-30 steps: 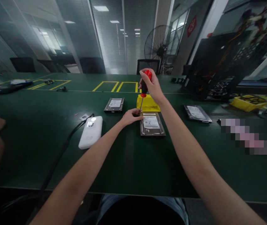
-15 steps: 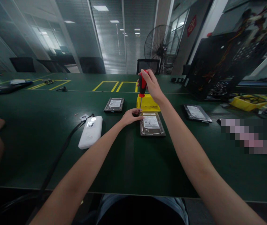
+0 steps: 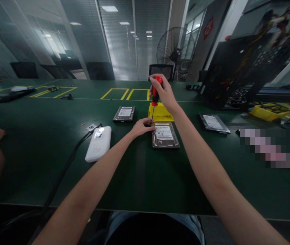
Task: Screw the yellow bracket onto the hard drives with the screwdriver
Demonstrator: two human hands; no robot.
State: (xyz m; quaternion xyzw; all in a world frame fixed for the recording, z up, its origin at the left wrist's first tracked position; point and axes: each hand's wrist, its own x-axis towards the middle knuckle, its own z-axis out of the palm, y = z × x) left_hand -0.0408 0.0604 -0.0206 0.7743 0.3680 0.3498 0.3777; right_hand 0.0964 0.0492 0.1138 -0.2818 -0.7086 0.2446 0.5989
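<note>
Our dark green tabletop (image 3: 160,183), marked with yellow outlines (image 3: 119,89).
We see the middle hard drive (image 3: 165,136) before us, a yellow box (image 3: 160,110) just behind it, a second drive (image 3: 124,114) to its left and a third drive (image 3: 213,123) to its right. A white power bank (image 3: 99,144) lies on our left, a black cable (image 3: 71,156) beside it; at far right sit a yellow tray (image 3: 262,113) and a black computer case (image 3: 218,75).

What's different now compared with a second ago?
The screwdriver has turned in the right hand, its handle shifting slightly left and more upright. Nothing was picked up or let go. The left hand stays by the corner of the nearest hard drive, which hasn't visibly moved.
</note>
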